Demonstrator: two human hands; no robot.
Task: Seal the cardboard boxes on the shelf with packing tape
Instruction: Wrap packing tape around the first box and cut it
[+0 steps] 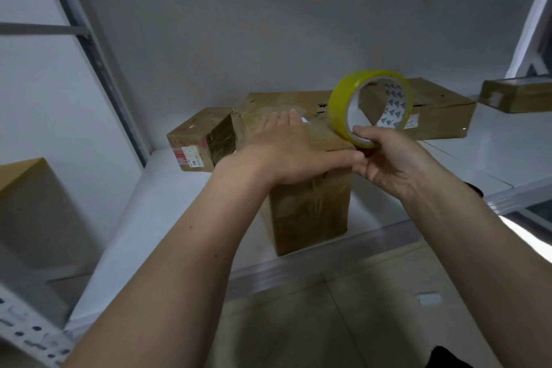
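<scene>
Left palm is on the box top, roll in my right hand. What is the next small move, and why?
Probably draw the tape roll toward you over the near edge of the tall box. The left hand lies flat on the top, and the right hand pinches the roll at that edge.

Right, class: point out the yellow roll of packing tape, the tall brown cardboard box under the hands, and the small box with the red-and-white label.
yellow roll of packing tape (339,109), head view, left outer band.
tall brown cardboard box (310,212), head view, front face.
small box with the red-and-white label (191,155), head view, label.
</scene>
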